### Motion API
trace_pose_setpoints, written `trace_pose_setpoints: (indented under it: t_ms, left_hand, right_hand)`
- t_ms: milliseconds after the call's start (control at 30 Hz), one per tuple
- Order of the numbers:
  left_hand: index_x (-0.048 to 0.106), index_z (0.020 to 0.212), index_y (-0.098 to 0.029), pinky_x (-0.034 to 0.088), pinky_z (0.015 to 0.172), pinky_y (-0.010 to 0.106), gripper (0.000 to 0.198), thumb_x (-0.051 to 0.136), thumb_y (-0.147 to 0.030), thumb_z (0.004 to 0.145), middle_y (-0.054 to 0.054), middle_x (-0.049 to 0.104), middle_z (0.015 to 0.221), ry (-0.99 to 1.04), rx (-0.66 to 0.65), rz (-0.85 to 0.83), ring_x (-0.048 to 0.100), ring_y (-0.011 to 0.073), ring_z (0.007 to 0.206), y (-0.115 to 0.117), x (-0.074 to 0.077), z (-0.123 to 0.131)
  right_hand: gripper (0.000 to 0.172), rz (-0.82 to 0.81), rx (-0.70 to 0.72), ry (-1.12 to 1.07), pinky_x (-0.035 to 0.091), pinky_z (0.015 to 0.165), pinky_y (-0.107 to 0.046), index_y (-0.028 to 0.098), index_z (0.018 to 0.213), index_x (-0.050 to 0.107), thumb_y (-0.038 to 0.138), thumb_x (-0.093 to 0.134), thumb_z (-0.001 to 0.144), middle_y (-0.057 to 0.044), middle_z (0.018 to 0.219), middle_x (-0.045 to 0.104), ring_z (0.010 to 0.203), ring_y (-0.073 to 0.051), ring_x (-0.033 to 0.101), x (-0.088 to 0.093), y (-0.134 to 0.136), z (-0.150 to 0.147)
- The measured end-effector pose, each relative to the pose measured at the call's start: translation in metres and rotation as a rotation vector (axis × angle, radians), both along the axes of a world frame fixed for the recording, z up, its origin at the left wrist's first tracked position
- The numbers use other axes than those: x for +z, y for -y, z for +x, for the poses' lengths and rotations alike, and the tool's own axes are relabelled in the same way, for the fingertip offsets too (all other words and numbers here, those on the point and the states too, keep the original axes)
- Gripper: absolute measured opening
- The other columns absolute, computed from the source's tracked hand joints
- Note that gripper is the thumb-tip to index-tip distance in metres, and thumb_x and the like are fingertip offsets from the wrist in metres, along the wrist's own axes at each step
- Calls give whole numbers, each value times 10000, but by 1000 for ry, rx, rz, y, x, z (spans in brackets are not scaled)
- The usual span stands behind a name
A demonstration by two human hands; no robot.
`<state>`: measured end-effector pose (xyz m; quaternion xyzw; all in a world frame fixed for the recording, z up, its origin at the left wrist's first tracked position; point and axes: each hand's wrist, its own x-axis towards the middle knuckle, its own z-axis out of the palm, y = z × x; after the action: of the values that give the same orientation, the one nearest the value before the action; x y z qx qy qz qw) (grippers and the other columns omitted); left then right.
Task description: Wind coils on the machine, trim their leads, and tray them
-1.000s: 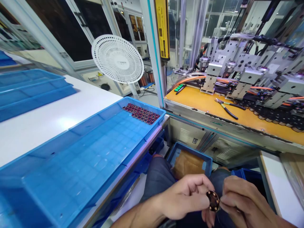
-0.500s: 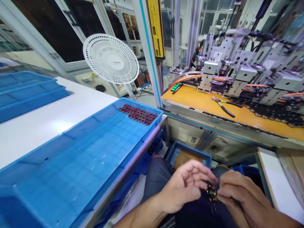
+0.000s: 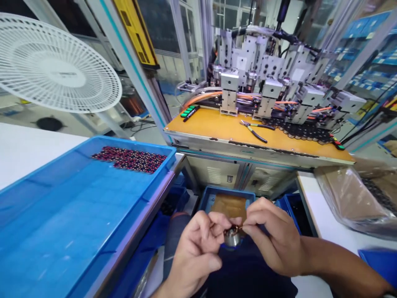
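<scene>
Low over my lap, my left hand (image 3: 198, 246) holds a small motor stator (image 3: 232, 239) between its fingers, the thumb standing apart. Its side is bare metal and copper windings show along the top. From the right, my right hand (image 3: 274, 236) has thumb and forefinger pinched on a thin copper wire (image 3: 240, 227) at the stator's upper edge. The wire's far end is hidden by my fingers. To the left, a long blue tray (image 3: 56, 215) carries packed rows of small dark red and black parts (image 3: 133, 160) at its far end.
Ahead is a machine (image 3: 248, 74) above an orange worktop (image 3: 211, 126), with pliers (image 3: 256, 130) and a row of black parts (image 3: 297, 130). A white fan (image 3: 62, 70) stands left. Below is a blue bin (image 3: 204, 200); at right, a plastic-wrapped carton (image 3: 344, 203).
The view has swung right. The stator has turned from showing its open ring to showing its metal side. My right hand has gone from beside the ring to pinching a wire at its top.
</scene>
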<state>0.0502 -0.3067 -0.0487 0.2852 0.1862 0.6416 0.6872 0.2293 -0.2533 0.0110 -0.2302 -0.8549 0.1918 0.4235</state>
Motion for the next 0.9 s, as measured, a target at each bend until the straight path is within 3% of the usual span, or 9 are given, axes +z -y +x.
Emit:
trace_pose_setpoints:
  t_ms: [100, 233, 300, 500, 600, 733, 800, 900]
  left_hand:
    - [653, 961, -241, 525, 907, 324, 328, 833, -389, 730, 34, 719, 1021, -16, -77, -45, 678, 233, 1079, -5, 0, 3]
    - [680, 921, -124, 535, 629, 255, 430, 619, -547, 875, 93, 713, 769, -100, -396, -81, 712, 188, 720, -13, -2, 9]
    - [661, 913, -126, 495, 526, 215, 420, 611, -541, 884, 60, 691, 664, -87, -449, -73, 684, 158, 592, -14, -4, 10]
    - [584, 1063, -221, 504, 566, 171, 214, 698, -240, 883, -6, 721, 749, -200, -196, -34, 669, 90, 583, -11, -7, 10]
    - [602, 995, -240, 521, 561, 176, 251, 773, -233, 812, -17, 714, 819, -220, -51, -39, 693, 109, 639, -7, -4, 14]
    - [573, 765, -198, 572, 651, 240, 263, 832, -240, 738, 4, 708, 991, -290, 201, -8, 697, 122, 699, -6, 0, 17]
    - [544, 697, -186, 578, 680, 239, 284, 825, -169, 734, 13, 720, 923, -384, 281, 28, 693, 126, 716, -7, 0, 14]
    - [641, 768, -199, 595, 729, 241, 220, 832, -109, 706, 21, 729, 864, -479, 370, 79, 723, 157, 800, -10, 0, 10]
  right_hand:
    - [98, 2, 98, -45, 517, 647, -228, 150, 920, 582, 81, 514, 935, -36, 785, 590, 729, -128, 603, -1, -3, 1]
    - [102, 22, 139, -40, 512, 621, -215, 151, 906, 582, 92, 506, 941, -36, 791, 592, 685, -112, 585, -1, -7, 4]
    - [103, 32, 117, -37, 512, 617, -204, 146, 898, 589, 107, 510, 951, -32, 784, 586, 675, -104, 581, -1, -7, 5]
    - [94, -3, 4, -80, 509, 641, -214, 145, 877, 593, 85, 541, 929, -31, 769, 592, 697, -112, 581, -7, -5, 7]
    - [107, -55, -35, -126, 491, 619, -225, 156, 848, 580, 95, 540, 927, -24, 751, 581, 676, -115, 562, -12, -5, 5]
    - [119, -96, -60, -169, 481, 608, -227, 167, 841, 583, 99, 536, 928, -16, 746, 580, 670, -114, 557, -16, -2, 1]
    - [120, -160, -82, -185, 472, 594, -223, 168, 824, 592, 110, 551, 921, -16, 750, 579, 672, -113, 555, -17, 2, -1]
    - [120, -331, -104, -246, 456, 577, -214, 168, 792, 596, 132, 577, 905, -9, 745, 571, 664, -106, 543, -17, 7, -5]
